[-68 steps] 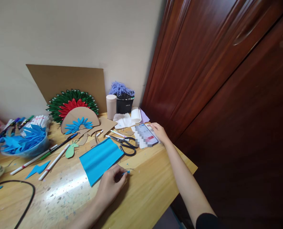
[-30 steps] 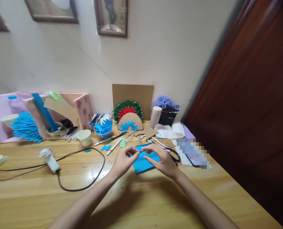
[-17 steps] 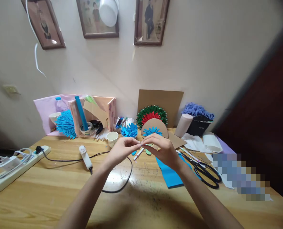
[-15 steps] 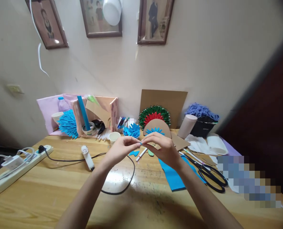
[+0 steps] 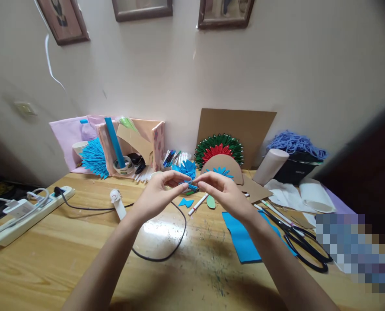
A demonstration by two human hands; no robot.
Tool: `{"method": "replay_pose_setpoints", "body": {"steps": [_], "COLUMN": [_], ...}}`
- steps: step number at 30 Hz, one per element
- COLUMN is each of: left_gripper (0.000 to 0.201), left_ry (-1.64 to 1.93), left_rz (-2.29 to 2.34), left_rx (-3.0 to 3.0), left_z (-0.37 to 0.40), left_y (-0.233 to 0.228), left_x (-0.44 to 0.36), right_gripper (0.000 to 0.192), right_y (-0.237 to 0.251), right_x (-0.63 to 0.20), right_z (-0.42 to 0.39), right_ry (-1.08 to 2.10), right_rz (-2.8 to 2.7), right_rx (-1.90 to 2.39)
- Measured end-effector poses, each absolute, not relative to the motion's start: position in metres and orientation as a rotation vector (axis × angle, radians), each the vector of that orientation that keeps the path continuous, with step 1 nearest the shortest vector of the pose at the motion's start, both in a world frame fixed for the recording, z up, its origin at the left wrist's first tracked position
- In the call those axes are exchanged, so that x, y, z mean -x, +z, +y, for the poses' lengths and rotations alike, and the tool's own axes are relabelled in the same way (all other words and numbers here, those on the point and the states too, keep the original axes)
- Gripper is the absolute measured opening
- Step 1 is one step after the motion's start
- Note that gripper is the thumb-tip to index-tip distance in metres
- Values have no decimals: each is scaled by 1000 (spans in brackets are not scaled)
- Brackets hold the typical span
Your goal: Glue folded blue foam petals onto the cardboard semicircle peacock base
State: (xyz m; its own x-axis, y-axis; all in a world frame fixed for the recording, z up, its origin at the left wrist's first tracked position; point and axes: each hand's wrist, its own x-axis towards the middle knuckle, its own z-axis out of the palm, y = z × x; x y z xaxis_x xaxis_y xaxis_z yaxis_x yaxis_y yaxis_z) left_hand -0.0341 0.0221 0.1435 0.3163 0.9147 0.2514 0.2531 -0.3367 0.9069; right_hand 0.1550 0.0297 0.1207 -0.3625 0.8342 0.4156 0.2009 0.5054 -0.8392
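Note:
My left hand [image 5: 164, 194] and my right hand [image 5: 223, 194] meet above the middle of the table, fingertips close together. Between them is a small blue strip [image 5: 192, 186], partly hidden by the fingers. The left thumb and forefinger pinch it; the right fingertips touch its other side. Just beyond lies a pile of blue folded pieces [image 5: 184, 167]. A blue bow-shaped scrap [image 5: 186, 202], a white marker [image 5: 198, 204] and a green leaf-shaped piece [image 5: 211, 202] rest below the hands. Under my right forearm spreads a blue sheet [image 5: 242, 242].
Black-handled scissors [image 5: 309, 250] lie at the right. A cardboard disc [image 5: 236, 170] with blue petals leans before a green and red petal fan [image 5: 216, 151]. A glue gun [image 5: 117, 203] with its black cord sits left, near a power strip [image 5: 27, 220].
The view has tipped downward and shifted slightly left. My fingertips have moved a little apart, and more of the blue strip shows between them.

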Motion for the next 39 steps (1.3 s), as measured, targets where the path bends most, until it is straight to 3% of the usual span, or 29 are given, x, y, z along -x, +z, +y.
{"method": "replay_pose_setpoints", "body": {"steps": [11,30,39], "left_gripper": [28,27,23], "left_ry": [888,765,864], "left_rz": [1040,1028,1113], "left_rx": [-1992,-2048,-1910], "left_z": [18,18,19], "left_y": [144,146,143], "left_x": [30,36,32], "right_gripper": [18,21,23], "right_y": [119,125,123], "right_x": [-157,-158,-152], "right_z": [32,28,25], "right_ry": [1331,1273,1188], "right_rz": [-1862,-1835,-1817], "right_rx": [844,968,1011]}}
